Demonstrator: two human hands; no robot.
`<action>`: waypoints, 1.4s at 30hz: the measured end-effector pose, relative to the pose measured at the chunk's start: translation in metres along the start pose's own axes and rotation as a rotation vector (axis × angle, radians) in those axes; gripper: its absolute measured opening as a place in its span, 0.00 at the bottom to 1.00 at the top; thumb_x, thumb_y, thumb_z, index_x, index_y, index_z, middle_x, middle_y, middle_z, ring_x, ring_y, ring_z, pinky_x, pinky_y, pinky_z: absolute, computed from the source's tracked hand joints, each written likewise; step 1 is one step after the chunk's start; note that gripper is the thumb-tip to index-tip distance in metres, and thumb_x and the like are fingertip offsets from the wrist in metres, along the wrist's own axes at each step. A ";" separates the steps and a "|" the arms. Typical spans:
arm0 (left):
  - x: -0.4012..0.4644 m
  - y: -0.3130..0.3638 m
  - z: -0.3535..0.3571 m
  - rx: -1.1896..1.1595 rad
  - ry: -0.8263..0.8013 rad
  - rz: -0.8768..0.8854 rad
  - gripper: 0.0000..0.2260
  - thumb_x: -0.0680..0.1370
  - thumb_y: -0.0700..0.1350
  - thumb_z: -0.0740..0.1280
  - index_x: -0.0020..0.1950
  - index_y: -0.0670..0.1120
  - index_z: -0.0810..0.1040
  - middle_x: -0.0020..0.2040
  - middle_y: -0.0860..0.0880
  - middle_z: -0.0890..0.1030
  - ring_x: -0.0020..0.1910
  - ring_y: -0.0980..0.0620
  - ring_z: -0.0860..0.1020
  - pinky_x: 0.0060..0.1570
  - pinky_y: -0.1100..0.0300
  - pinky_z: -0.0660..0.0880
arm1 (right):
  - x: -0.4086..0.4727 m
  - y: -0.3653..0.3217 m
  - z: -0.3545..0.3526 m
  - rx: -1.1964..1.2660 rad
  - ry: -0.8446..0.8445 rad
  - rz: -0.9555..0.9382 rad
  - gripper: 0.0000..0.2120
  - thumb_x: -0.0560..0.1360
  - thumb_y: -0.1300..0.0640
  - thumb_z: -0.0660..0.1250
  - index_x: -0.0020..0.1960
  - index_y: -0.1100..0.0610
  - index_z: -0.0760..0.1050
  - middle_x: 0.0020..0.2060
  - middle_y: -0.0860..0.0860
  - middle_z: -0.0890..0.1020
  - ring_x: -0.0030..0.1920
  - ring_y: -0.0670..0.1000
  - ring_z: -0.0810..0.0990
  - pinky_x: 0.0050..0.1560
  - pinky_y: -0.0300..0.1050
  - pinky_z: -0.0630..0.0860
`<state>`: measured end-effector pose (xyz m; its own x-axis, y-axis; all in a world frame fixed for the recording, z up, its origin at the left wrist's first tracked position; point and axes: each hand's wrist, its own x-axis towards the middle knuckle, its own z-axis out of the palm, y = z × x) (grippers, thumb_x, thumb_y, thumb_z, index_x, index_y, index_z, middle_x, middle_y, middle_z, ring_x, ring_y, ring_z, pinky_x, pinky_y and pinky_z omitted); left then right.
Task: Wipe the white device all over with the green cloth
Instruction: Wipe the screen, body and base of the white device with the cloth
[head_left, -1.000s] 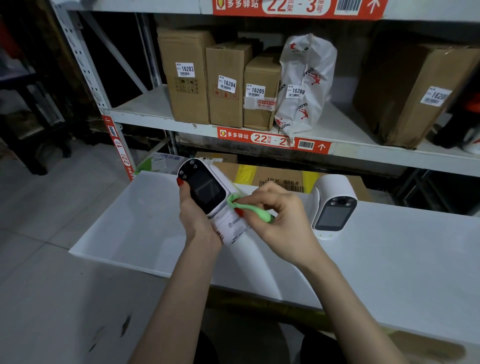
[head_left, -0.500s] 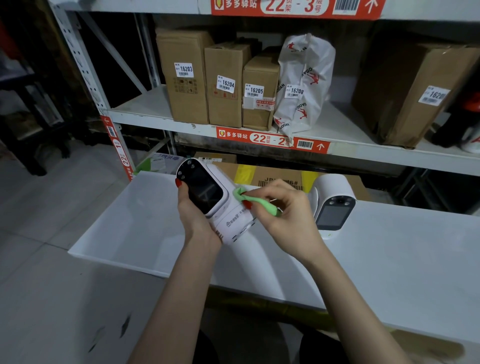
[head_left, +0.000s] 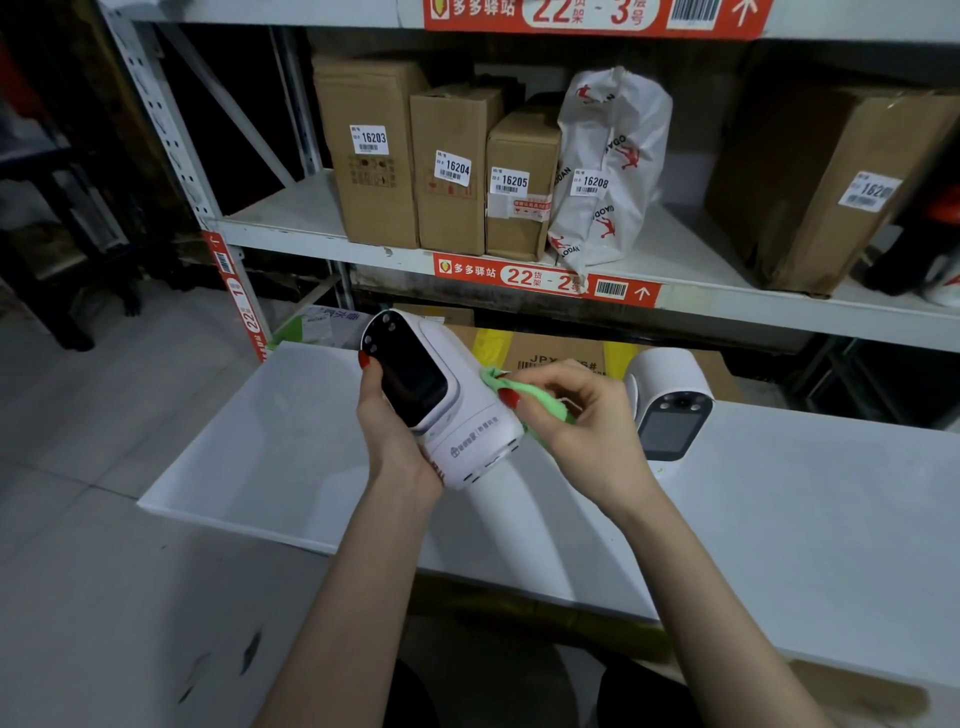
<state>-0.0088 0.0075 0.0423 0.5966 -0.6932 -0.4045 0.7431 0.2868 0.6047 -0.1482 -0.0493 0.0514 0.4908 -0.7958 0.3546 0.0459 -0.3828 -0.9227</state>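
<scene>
A white device (head_left: 467, 410) with a dark screen on its front is held tilted above the white table (head_left: 779, 519). My left hand (head_left: 389, 431) grips it from the left side and below, thumb near the screen's top. My right hand (head_left: 576, 421) pinches a folded green cloth (head_left: 524, 395) and presses it against the device's right side, near its upper half. Part of the cloth is hidden under my fingers.
A second white device (head_left: 667, 410) with a dark screen stands on the table just right of my right hand. Behind is a metal shelf (head_left: 291, 228) with several labelled cardboard boxes (head_left: 371, 150) and a white plastic bag (head_left: 610, 166). Grey floor lies to the left.
My right hand has slid the green cloth up along the device's right side. The device has tipped slightly, and the hands have shifted a little to the right.
</scene>
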 end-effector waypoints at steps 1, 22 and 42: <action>0.000 0.000 0.000 0.001 0.001 -0.006 0.21 0.78 0.62 0.62 0.58 0.48 0.82 0.46 0.45 0.85 0.41 0.45 0.83 0.43 0.53 0.81 | 0.000 -0.001 -0.001 0.006 -0.018 -0.010 0.09 0.72 0.67 0.72 0.48 0.55 0.84 0.45 0.57 0.81 0.46 0.56 0.80 0.49 0.45 0.75; -0.001 0.000 -0.003 0.048 -0.087 -0.075 0.20 0.77 0.63 0.63 0.49 0.49 0.84 0.42 0.45 0.86 0.42 0.43 0.83 0.55 0.46 0.76 | 0.000 0.001 -0.007 0.007 0.025 0.146 0.03 0.75 0.63 0.70 0.45 0.58 0.82 0.41 0.53 0.84 0.41 0.51 0.78 0.41 0.39 0.74; -0.001 0.002 -0.003 -0.012 -0.152 -0.087 0.22 0.77 0.63 0.63 0.44 0.47 0.87 0.50 0.43 0.85 0.57 0.38 0.80 0.65 0.41 0.72 | -0.005 0.007 -0.006 -0.008 -0.163 0.407 0.08 0.77 0.67 0.63 0.44 0.63 0.80 0.35 0.59 0.79 0.31 0.46 0.75 0.29 0.31 0.67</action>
<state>-0.0071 0.0110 0.0415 0.4779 -0.8073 -0.3463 0.7939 0.2282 0.5635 -0.1558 -0.0509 0.0445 0.5984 -0.7984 -0.0672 -0.1860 -0.0568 -0.9809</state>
